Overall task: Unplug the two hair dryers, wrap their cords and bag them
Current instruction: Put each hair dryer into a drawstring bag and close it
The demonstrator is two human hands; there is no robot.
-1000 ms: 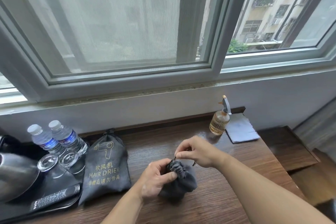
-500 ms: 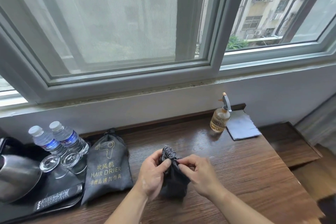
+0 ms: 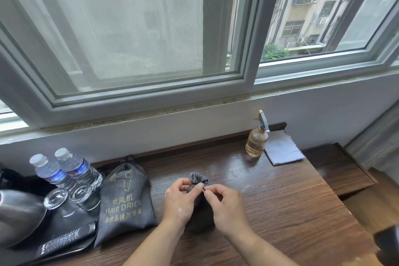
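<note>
Small bag (image 3: 199, 179) stands upright mid-desk (image 3: 280, 211), long axis 12 to 6, cinched neck at 12 of both hands. Left hand (image 3: 178, 203) fingers clamp the neck. Right hand (image 3: 225, 206) fingers are pinched together at its side, likely on the drawstring, can't confirm. Both hands equally near. Labelled bag (image 3: 125, 201) lies at 9, spray bottle (image 3: 257, 143) at 1. Nothing looks in the way.

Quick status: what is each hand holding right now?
Left hand: pinching the gathered neck of the small grey bag.
Right hand: pinching the same neck.
</note>
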